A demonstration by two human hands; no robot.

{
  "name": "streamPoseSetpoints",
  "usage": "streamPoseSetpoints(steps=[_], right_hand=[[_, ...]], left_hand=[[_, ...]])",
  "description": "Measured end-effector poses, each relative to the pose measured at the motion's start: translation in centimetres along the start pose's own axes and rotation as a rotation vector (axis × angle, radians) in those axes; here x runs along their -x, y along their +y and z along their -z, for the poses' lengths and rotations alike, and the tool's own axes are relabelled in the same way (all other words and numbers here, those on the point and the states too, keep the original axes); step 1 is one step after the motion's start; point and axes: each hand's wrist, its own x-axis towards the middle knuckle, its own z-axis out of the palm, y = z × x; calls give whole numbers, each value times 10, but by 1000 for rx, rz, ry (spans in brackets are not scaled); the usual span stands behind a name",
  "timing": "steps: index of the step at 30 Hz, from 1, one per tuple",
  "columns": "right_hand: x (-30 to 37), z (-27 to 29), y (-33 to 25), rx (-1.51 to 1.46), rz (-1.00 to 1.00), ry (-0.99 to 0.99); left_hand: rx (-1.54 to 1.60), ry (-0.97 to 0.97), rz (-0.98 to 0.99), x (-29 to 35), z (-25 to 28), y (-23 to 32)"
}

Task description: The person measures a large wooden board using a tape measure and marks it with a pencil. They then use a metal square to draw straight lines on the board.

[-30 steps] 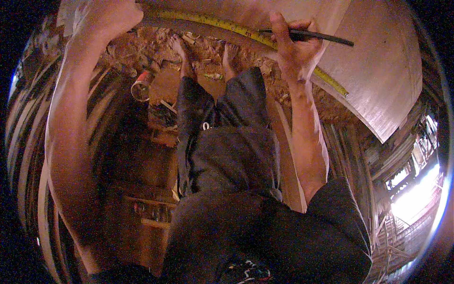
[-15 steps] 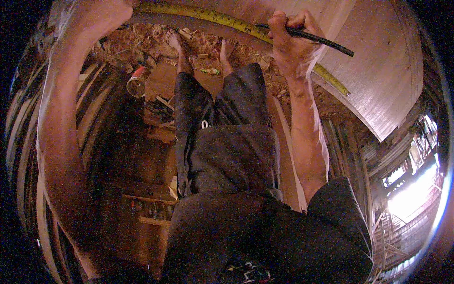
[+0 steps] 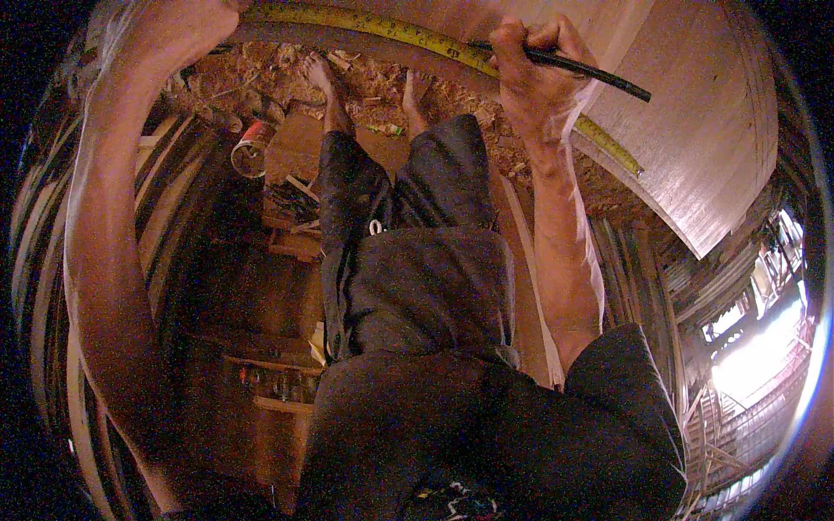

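Fingers [image 3: 507, 43] of the right hand [image 3: 546, 87] are clamped round a slim black stick [image 3: 608, 79]; those of the left hand [image 3: 187, 30] run out of view, so I cannot tell their state. A yellow measuring tape [image 3: 395, 28] runs along the wooden sheet [image 3: 704, 148], passing beneath the right hand; it should be light, springy, best gripped by its edges. Beyond: littered earth floor [image 3: 378, 97], red can [image 3: 255, 135], bright opening [image 3: 760, 356] at right.

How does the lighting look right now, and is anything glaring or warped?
Head view: dim and grainy overall, lower left sunk in shadow; head view: glare whites out the bright opening at lower right; head view: the tape measure looks bowed, probably partly from fisheye distortion.
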Motion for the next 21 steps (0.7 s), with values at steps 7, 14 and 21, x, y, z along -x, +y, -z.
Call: streamPoseSetpoints(steps=[7, 14, 21], right_hand=[[-1, 0, 0, -31, 45, -17], [1, 0, 5, -4, 64, -5], [1, -2, 3, -17, 49, 11]], left_hand=[[-14, -157, 23, -2, 14, 9], [-72, -62, 121, 14, 37, 33], [-190, -210, 340, 24, 102, 99]])
